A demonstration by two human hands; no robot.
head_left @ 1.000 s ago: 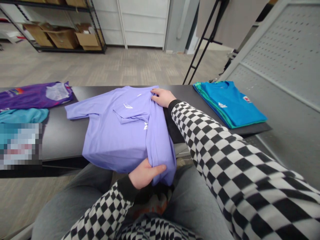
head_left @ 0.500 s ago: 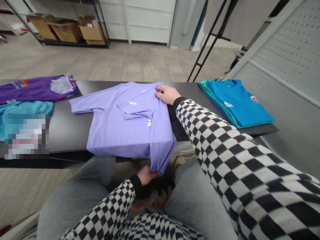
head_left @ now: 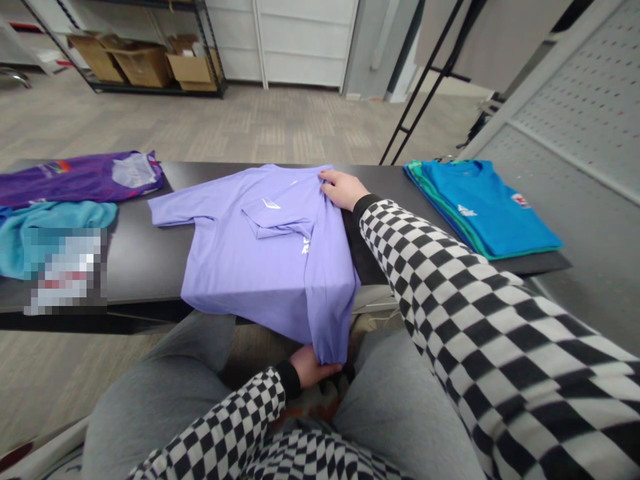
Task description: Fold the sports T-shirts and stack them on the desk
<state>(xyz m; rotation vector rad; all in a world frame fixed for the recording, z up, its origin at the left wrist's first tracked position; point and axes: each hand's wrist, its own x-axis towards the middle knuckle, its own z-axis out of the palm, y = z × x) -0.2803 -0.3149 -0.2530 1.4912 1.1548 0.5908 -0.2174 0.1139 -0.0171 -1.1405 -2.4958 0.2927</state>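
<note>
Lavender short-sleeved fabric shirt (head_left: pixel 225 260) was pinched, hem (head_left: pixel 333 350) by left hand (head_left: pixel 311 367), shoulder (head_left: pixel 330 203) by right hand (head_left: pixel 346 190), both nearly closed; its side fold (head_left: pixel 327 273) could have been skewed by uneven tugging.

3 cardboard boxes (head_left: pixel 143 65) low on black rack (head_left: pixel 155 88) | white cabinet (head_left: pixel 307 47) | perforated grey panel (head_left: pixel 575 107), right
</note>
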